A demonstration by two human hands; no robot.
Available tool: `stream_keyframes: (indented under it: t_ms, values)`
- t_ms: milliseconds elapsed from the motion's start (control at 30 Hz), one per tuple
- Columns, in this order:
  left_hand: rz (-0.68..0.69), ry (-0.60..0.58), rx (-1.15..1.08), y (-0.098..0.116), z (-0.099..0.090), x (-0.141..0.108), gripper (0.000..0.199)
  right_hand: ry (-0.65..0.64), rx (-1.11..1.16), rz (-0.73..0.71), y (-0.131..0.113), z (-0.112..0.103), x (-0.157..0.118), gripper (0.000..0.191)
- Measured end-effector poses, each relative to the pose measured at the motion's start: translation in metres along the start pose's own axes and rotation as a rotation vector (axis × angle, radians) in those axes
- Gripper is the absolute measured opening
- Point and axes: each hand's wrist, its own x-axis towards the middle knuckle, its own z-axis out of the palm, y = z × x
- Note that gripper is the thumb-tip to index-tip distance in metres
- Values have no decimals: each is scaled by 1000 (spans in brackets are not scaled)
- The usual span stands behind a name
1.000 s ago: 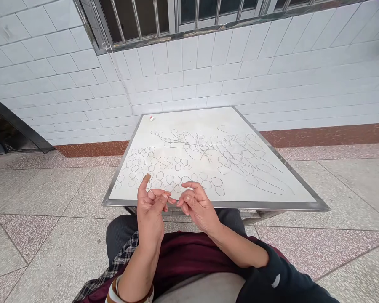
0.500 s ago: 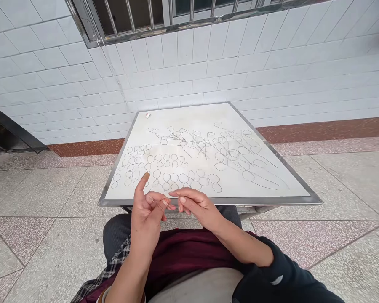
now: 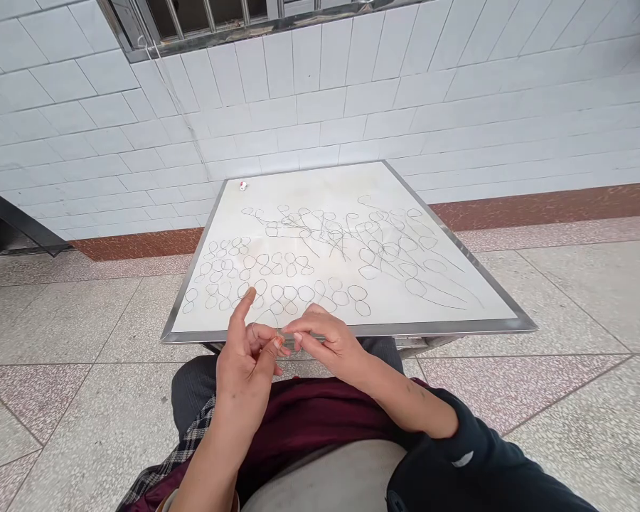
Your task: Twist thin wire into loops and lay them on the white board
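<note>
A thin wire (image 3: pixel 268 313) rises in a fine loop from the fingers of my left hand (image 3: pixel 248 373), just in front of the table's near edge. My left thumb pinches it against the curled fingers, while the index finger stands up and apart. My right hand (image 3: pixel 331 341) comes in from the right, its index fingertip at the wire beside my left thumb and its thumb close below. The exact grip of the right fingertips is too small to see. Beyond my hands, several figure-eight wire loops (image 3: pixel 291 288) lie in rows on the white table (image 3: pixel 309 186).
Loose wires with looped ends and long tails (image 3: pixel 400 242) lie tangled across the table's middle and right. A small red-and-white object (image 3: pixel 244 185) sits at the far left corner. Behind stands a tiled wall (image 3: pixel 320 107) with a barred window. A metal rim (image 3: pixel 459 326) edges the table.
My right fingertips have shifted slightly left, closer to my left thumb. A wire loop now shows more clearly above my left fingers. The view has tilted down a little.
</note>
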Motion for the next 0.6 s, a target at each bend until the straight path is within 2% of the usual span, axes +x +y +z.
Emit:
stream_keyframes:
  t_ms: [300,600]
  values:
    - [42,-31,74,-7,-2,0,71,-14,-123,-59,7,3,-3,26]
    - [15,-52,128,-10,-4,0,69,-18,-206,-76,6,3,-2,28]
